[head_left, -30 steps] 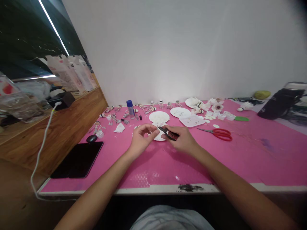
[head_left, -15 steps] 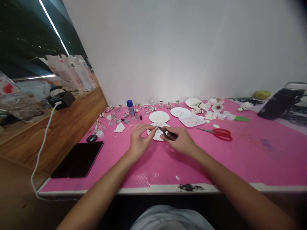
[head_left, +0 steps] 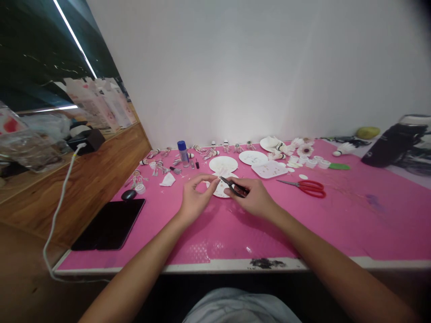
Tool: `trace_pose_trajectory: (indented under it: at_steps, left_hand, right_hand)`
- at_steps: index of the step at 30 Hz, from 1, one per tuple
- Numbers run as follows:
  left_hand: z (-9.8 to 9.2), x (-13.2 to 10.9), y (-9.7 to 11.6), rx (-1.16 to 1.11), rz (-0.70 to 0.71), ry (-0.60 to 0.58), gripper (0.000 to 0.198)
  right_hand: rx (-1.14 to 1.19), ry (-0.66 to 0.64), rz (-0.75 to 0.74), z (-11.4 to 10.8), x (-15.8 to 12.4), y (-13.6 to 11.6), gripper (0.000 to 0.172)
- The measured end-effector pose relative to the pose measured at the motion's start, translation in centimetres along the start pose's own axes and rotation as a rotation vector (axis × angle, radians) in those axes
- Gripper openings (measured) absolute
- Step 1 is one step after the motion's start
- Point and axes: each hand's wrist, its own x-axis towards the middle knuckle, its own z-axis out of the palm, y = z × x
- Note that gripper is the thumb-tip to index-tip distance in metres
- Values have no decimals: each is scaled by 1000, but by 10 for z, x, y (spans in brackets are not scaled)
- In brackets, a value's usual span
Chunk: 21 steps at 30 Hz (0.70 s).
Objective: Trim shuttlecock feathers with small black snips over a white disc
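Pink tabletop [head_left: 336, 224]: black tablet [head_left: 109, 224] far left, red scissors [head_left: 311, 189] right, both well apart from the hands. White paper disc [head_left: 222, 189] lies between them. Right hand [head_left: 256, 198]: fingers closed on small black pliers [head_left: 234, 187], tips over the disc. Left hand [head_left: 197, 197]: fingers curled, pinched near the disc; cannot tell if gripping anything.

Pink-topped table [head_left: 336, 224] with red-handled scissors [head_left: 311, 189], white discs [head_left: 223, 164]

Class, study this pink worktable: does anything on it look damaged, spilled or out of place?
The table's white front edge has a dark, rough patch, unlike the clean edge beside it. A purple smudge also marks the pink top.
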Motion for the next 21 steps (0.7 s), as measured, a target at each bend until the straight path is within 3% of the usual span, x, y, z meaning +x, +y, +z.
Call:
trace_pose_trajectory:
  at_steps: [21]
  left_hand:
    - [-3, 2, 4, -8, 19, -94, 15]
  right_hand:
    - [55, -19, -3, 1, 0, 0, 41]
